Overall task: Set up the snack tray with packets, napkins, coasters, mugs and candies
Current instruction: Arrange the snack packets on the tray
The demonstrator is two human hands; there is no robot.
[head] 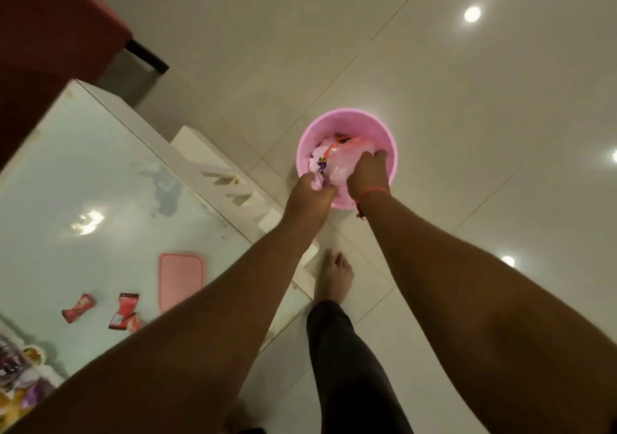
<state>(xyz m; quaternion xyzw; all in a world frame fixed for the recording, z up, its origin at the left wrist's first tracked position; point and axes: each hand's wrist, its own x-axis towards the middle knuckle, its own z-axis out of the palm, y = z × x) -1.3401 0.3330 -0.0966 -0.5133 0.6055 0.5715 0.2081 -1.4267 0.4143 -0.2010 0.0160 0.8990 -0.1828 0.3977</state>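
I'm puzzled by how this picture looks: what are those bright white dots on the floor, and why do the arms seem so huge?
Head view: the dots are ceiling lights mirrored in the glossy floor tiles; the glass table shows similar glare. The wide-angle lens stretches the forearms near the camera, while both hands, left hand and right hand, look small at the pink bucket. The light is dim and warm, and the edges are slightly blurred.

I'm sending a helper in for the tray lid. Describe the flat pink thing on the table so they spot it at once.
On the glass-topped white table, look near the edge closest to the pink plastic bucket on the floor. The flat pink rounded-rectangle lid lies there, right of the small red candy wrappers, larger, plain and unprinted.
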